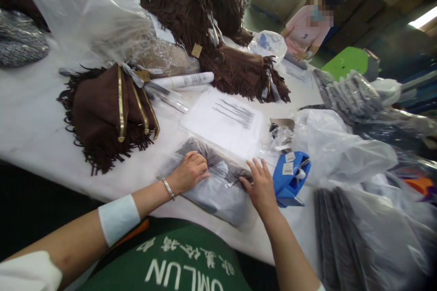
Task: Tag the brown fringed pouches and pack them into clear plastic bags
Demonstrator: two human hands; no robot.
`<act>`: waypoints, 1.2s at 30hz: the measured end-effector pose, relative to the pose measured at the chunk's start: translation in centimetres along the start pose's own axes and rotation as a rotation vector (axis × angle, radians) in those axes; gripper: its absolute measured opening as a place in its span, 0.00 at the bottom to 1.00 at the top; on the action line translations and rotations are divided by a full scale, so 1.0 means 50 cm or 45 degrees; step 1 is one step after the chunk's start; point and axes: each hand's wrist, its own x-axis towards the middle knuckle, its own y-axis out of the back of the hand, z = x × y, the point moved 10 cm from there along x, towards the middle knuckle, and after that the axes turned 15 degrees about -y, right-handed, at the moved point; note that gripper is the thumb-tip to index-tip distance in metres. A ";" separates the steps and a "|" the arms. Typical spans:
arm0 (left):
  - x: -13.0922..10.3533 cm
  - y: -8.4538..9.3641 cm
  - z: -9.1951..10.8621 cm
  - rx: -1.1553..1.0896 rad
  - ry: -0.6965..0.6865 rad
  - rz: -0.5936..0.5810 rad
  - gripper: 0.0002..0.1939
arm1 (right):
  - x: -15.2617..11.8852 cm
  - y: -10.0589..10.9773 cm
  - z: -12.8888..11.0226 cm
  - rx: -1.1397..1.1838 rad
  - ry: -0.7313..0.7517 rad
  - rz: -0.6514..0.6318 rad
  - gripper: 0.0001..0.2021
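Observation:
A grey item in a clear plastic bag lies on the white table in front of my body. On the bag's upper left part rests my left hand, its fingers curled against the plastic; whether they pinch it is hard to see. My right hand lies at the bag's right edge with its fingers spread. Just beyond the bag are white printed sheets. A blue tape dispenser stands right beside my right hand.
Left of the sheets sits a brown fringed bag with gold zips. More brown fringed bags lie farther back. Plastic-wrapped goods and dark grey folded pieces fill the right side. A person in pink is across the table.

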 end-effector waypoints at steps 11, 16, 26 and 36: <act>-0.086 0.058 -0.102 -0.114 0.340 0.195 0.05 | 0.001 -0.098 -0.184 0.738 -0.047 -0.803 0.17; -0.091 0.049 -0.101 -0.103 0.398 0.241 0.05 | 0.025 -0.131 -0.254 0.421 0.131 -0.863 0.19; -0.091 0.040 -0.087 -0.014 0.376 0.174 0.03 | 0.107 -0.228 -0.321 -0.330 0.184 -0.643 0.11; -0.107 0.051 -0.090 0.057 0.432 0.301 0.10 | 0.078 -0.151 -0.275 -0.225 0.272 -0.288 0.33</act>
